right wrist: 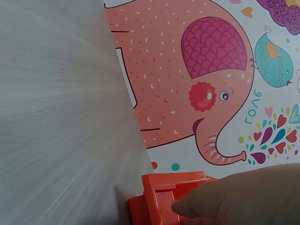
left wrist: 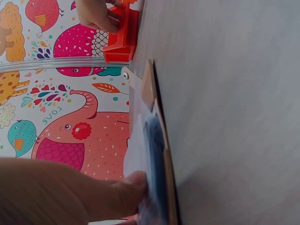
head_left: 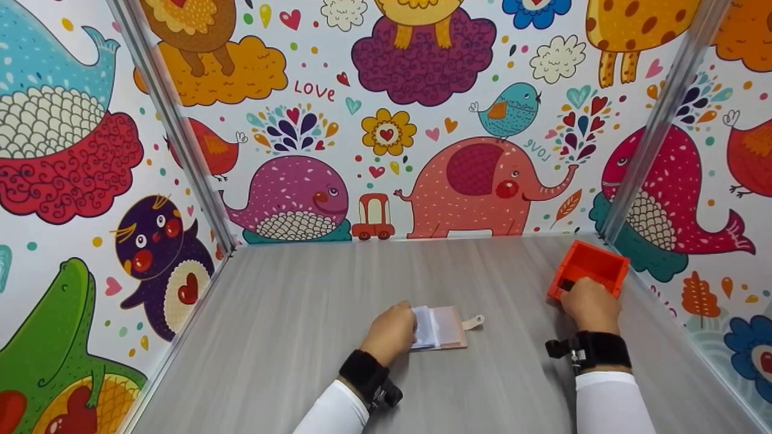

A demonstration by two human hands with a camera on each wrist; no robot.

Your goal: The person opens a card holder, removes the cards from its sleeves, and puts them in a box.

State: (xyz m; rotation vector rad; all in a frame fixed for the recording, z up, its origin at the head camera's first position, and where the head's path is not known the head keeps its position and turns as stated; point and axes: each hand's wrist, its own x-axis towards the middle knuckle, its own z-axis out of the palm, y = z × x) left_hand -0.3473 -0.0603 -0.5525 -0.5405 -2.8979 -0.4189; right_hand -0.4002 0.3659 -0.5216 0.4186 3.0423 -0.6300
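Note:
My left hand point(head_left: 391, 331) grips the left side of a small card holder point(head_left: 447, 328), which lies open on the table. In the left wrist view the thumb point(left wrist: 129, 190) presses on its clear plastic sleeves point(left wrist: 152, 140). The tan cover has a strap with a metal snap point(left wrist: 126, 75), sticking out to the right. At the right, my right hand point(head_left: 592, 304) reaches into an orange-red box point(head_left: 562, 265). A small dark thing point(head_left: 567, 284) shows beside its fingers inside the box. The fingertips are hidden, so whether they pinch it cannot be told.
The grey wood-grain table point(head_left: 301, 301) meets a back wall point(head_left: 374, 181) printed with cartoon animals. Similar panels stand at left and right, joined by metal corner strips point(head_left: 181, 132). The box is close to the back right corner.

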